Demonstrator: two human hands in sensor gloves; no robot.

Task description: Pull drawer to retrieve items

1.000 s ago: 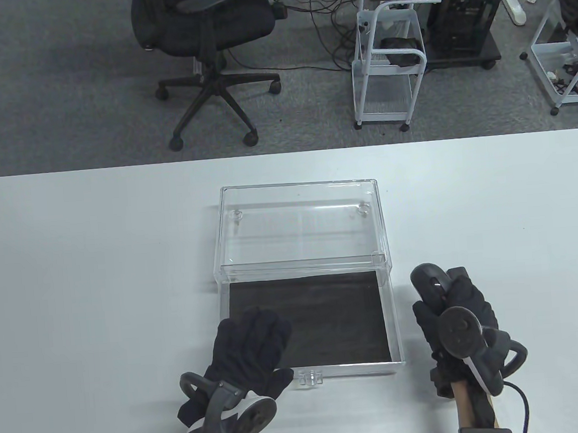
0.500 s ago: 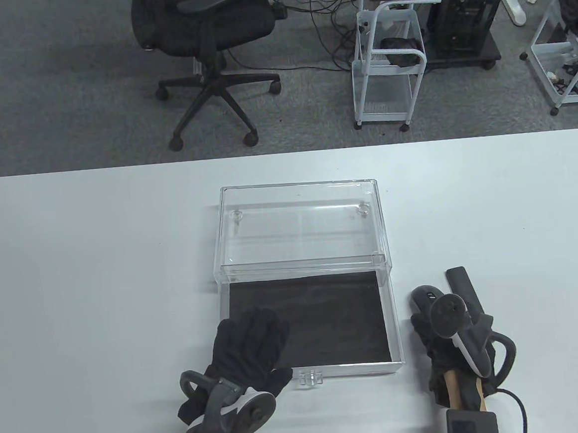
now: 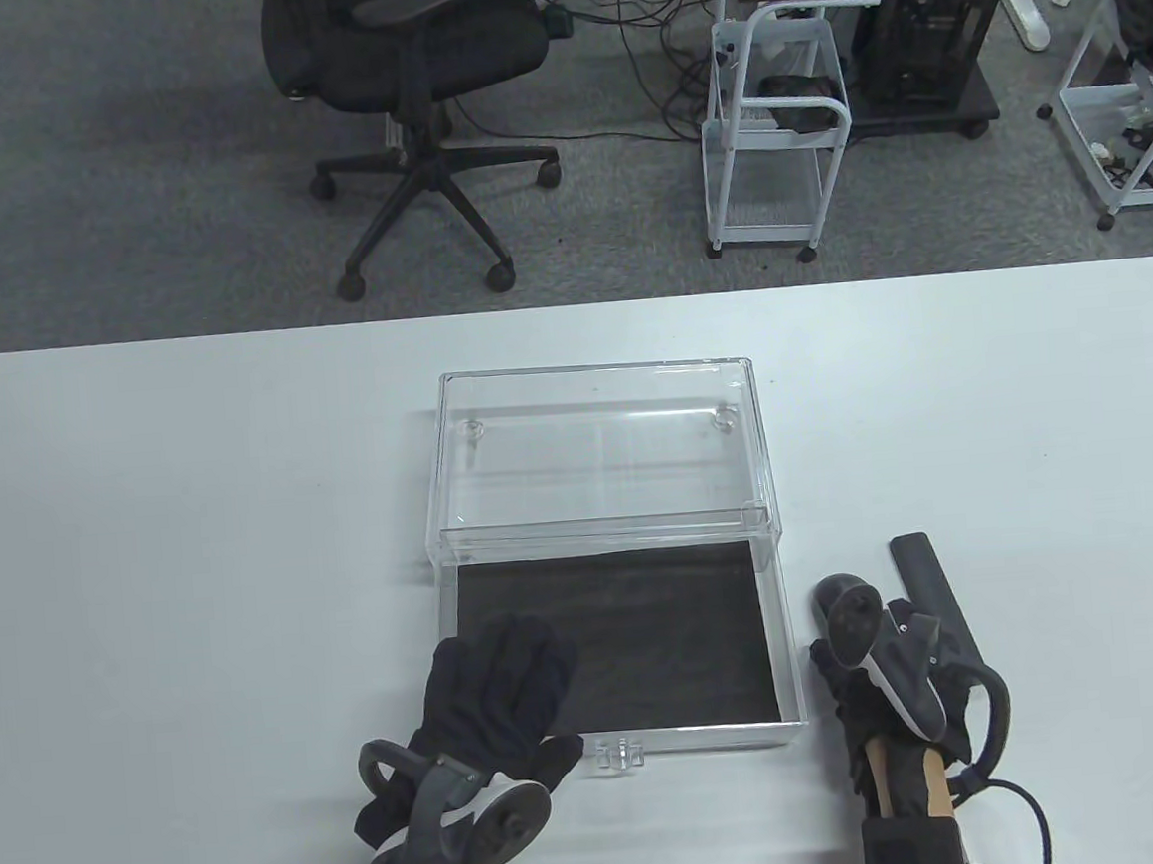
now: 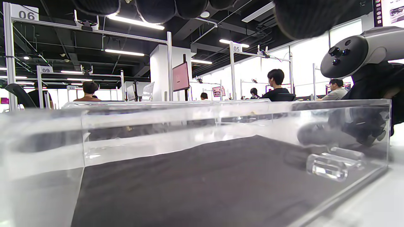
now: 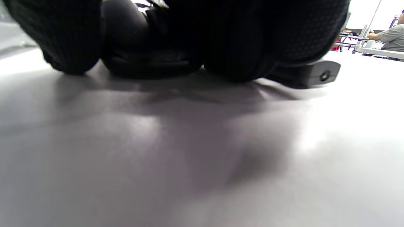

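Clear acrylic drawer (image 3: 625, 737) pulled out toward the table's (image 3: 146, 536) near edge, its dark liner bare.
Left hand (image 3: 497, 693) rests flat on it, grasping nothing; right hand (image 3: 882, 697) lies over a black bar (image 3: 921, 569), grip unclear. Likely rigid, slippery, light: hold the front tab (image 3: 619, 753).

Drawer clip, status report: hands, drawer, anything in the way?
Left hand rests flat over the open drawer, fingers spread. Right hand beside the black bar on the table. Drawer liner bare, nothing in the way.
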